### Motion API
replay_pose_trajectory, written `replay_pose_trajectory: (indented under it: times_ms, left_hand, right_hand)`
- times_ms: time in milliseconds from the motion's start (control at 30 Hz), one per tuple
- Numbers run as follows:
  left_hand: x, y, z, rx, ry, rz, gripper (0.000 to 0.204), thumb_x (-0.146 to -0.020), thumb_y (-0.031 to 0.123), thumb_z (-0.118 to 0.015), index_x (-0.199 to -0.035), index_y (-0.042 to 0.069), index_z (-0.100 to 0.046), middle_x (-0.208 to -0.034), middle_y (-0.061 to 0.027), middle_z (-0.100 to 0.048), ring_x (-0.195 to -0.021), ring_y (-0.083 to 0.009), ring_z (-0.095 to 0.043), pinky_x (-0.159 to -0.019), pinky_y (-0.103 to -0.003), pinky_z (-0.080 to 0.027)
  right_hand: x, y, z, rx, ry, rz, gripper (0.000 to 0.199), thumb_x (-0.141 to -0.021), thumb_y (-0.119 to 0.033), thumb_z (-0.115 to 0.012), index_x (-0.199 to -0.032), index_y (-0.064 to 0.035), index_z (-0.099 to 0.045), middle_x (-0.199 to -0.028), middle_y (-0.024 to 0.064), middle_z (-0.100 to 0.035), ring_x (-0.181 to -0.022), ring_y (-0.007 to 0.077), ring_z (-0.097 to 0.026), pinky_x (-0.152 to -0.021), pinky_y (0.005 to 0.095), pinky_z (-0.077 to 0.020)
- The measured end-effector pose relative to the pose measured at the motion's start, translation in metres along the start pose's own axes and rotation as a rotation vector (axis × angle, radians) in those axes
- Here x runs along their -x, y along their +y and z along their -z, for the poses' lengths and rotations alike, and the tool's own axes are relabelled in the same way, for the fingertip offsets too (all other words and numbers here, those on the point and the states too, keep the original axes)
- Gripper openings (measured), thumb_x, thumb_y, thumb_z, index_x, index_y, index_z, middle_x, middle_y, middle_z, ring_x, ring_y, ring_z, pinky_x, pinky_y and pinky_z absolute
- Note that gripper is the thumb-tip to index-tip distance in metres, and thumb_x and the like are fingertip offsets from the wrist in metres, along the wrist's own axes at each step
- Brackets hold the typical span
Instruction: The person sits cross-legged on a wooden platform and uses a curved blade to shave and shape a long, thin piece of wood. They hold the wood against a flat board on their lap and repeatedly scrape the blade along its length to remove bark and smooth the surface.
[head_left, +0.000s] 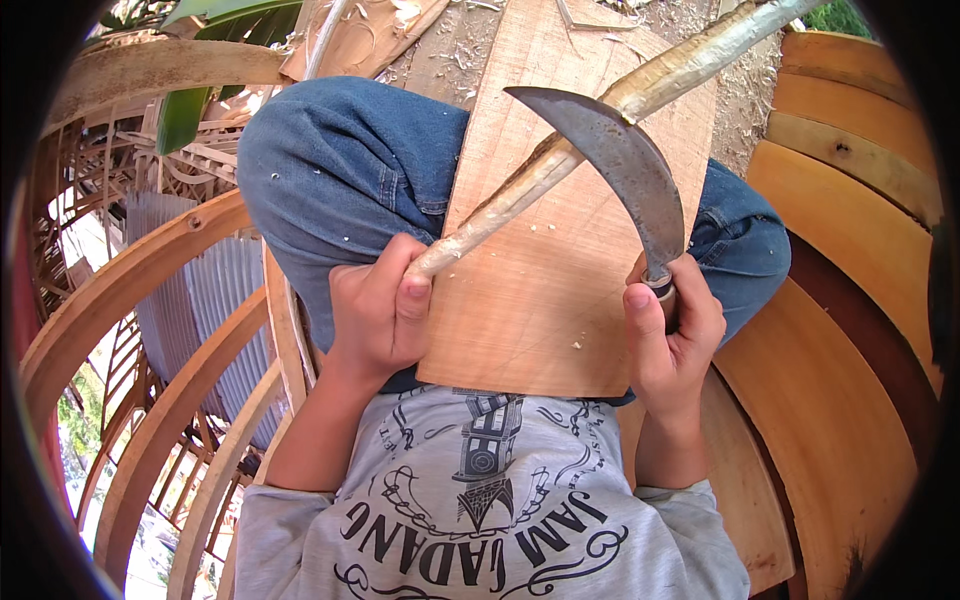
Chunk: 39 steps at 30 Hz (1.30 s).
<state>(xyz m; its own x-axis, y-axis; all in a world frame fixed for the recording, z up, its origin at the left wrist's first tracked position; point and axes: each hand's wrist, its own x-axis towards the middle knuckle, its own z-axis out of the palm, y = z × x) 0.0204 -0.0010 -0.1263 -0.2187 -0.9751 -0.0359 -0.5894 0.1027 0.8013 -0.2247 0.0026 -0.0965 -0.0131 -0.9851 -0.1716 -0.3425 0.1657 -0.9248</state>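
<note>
Our left hand clamped a peeled wooden stick at the left edge of the tan wooden board; our right hand gripped a curved metal sickle near the right edge. Black lettering marked our grey shirt.

Free room over the board by the shirt; stick and sickle across beyond.

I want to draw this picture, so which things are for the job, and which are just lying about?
For the job:
curved blade, in the right hand
pale stick, in the left hand
flat board, beneath the stick

Just lying about:
wood shavings
green leaf
grey corrugated sheet
</note>
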Motion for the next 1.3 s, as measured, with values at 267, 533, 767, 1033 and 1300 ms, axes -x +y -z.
replay_pose_trajectory:
  times_ms: [267, 533, 767, 1033, 1300]
  left_hand:
    - [0.0, -0.001, 0.001, 0.028, -0.01, 0.024, 0.03, -0.095, 0.023, -0.041, -0.078, 0.003, -0.054, -0.049, -0.0084, -0.041, -0.041, -0.0267, -0.052, -0.042, -0.035, -0.037]
    - [0.0, -0.001, 0.001, 0.024, -0.014, 0.039, 0.029, -0.095, 0.023, -0.041, -0.077, 0.003, -0.054, -0.049, -0.0092, -0.042, -0.041, -0.0279, -0.052, -0.042, -0.035, -0.037]
    - [0.002, -0.002, -0.001, 0.015, -0.005, 0.014, 0.033, -0.096, 0.026, -0.041, -0.076, 0.003, -0.055, -0.048, -0.0076, -0.042, -0.04, -0.0248, -0.051, -0.042, -0.034, -0.036]
    - [0.001, -0.002, 0.0, 0.007, -0.014, 0.01, 0.034, -0.096, 0.026, -0.04, -0.077, 0.003, -0.054, -0.048, -0.0073, -0.041, -0.04, -0.0245, -0.05, -0.041, -0.034, -0.036]
    - [0.001, -0.001, -0.001, 0.059, 0.005, 0.071, 0.049, -0.098, 0.039, -0.031, -0.072, 0.001, -0.047, -0.051, -0.002, -0.036, -0.039, -0.0115, -0.04, -0.04, -0.027, -0.026]
  right_hand:
    - [-0.001, 0.008, -0.016, 0.279, 0.121, 0.209, 0.016, -0.083, -0.004, -0.065, -0.092, 0.002, -0.054, -0.057, 0.0033, -0.05, -0.045, 0.0052, -0.048, -0.043, 0.0198, -0.0334]
    - [-0.002, 0.0, -0.005, 0.034, -0.107, 0.068, 0.015, -0.083, -0.006, -0.066, -0.09, 0.0008, -0.054, -0.055, 0.0032, -0.045, -0.044, 0.0073, -0.042, -0.043, 0.0219, -0.0328]
    - [0.003, -0.014, -0.013, -0.224, -0.079, -0.25, 0.011, -0.086, -0.007, -0.062, -0.087, 0.0002, -0.055, -0.054, -0.002, -0.046, -0.05, 0.0011, -0.041, -0.045, 0.0191, -0.0307]
    - [-0.003, -0.017, -0.01, -0.023, -0.209, -0.113, 0.011, -0.086, -0.005, -0.061, -0.089, 0.002, -0.053, -0.048, -0.001, -0.039, -0.042, 0.0028, -0.036, -0.039, 0.0217, -0.0264]
    - [-0.005, -0.013, -0.01, 0.006, -0.339, 0.033, 0.012, -0.084, -0.004, -0.062, -0.091, 0.0028, -0.055, -0.048, -0.0004, -0.043, -0.043, 0.0026, -0.041, -0.04, 0.0215, -0.028]
